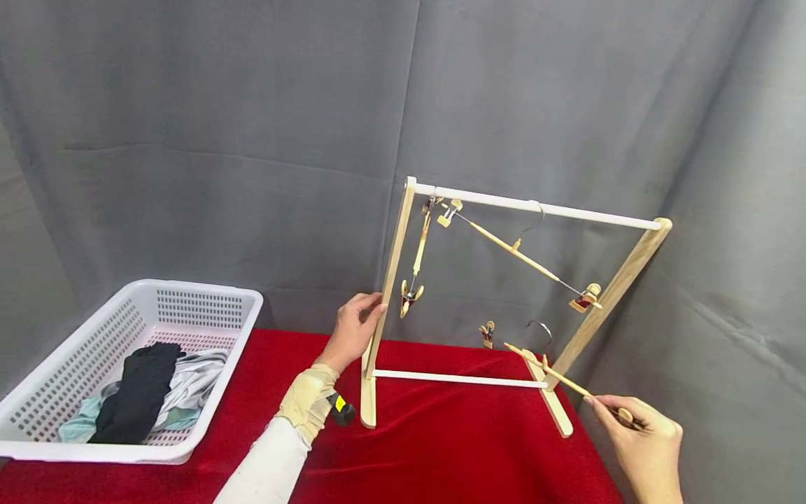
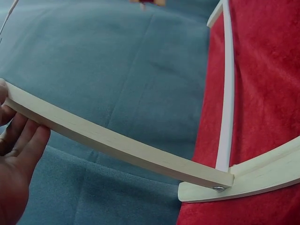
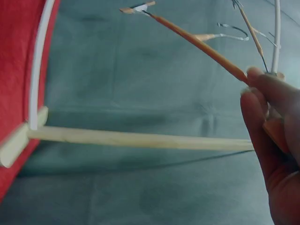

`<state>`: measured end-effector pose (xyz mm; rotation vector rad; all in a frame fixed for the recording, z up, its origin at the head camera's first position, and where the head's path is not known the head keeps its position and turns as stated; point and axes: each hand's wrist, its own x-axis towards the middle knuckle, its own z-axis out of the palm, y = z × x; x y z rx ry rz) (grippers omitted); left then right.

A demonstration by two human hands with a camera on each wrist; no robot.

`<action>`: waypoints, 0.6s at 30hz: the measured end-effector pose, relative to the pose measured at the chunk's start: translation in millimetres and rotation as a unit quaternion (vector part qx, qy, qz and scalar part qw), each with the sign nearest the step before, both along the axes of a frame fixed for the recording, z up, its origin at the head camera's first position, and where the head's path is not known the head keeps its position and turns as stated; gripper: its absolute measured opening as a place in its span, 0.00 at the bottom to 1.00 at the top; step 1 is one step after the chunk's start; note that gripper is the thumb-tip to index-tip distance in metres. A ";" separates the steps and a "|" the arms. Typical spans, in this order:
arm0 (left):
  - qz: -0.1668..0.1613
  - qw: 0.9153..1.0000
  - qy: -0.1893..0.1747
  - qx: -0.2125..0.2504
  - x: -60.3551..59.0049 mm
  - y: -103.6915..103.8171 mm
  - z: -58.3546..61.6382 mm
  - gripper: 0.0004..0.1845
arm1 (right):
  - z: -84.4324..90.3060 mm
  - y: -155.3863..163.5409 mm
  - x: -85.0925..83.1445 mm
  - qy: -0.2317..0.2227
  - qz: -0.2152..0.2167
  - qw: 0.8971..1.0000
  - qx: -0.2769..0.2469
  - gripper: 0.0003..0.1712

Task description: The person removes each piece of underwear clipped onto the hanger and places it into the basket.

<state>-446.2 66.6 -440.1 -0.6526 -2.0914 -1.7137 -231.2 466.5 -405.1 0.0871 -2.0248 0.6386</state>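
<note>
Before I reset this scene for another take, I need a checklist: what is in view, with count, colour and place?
Clothes rack: one, pale wood uprights with white rails, standing on the tablecloth.
Hangers on the rail: two, wooden with clips, one tilted across the middle, one hanging steeply at the left end.
Held hanger: one, wooden with metal hook, low by the rack's right foot.
Basket: one, white, perforated, at the left.
Clothes: a small pile, black, grey and pale teal, inside the basket.
Tablecloth: one, red.
Backdrop: grey fabric, behind.
Left hand: grips the rack's left upright.
Right hand: pinches the held hanger's end.
</note>
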 end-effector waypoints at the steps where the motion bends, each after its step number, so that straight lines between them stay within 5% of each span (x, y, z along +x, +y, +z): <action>1: 0.001 1.000 0.001 -0.002 0.2 -0.4 0.4 0.19 | 4.2 2.1 -0.1 0.009 -0.005 1.000 -0.005 0.12; 10: 0.011 1.000 0.015 -0.010 0.1 0.5 4.0 0.18 | 36.7 22.4 -1.0 0.036 -0.049 0.998 -0.016 0.07; 18: 0.015 1.000 0.013 -0.013 -1.3 1.1 0.1 0.17 | 35.6 30.5 -0.1 0.023 -0.033 0.999 -0.021 0.08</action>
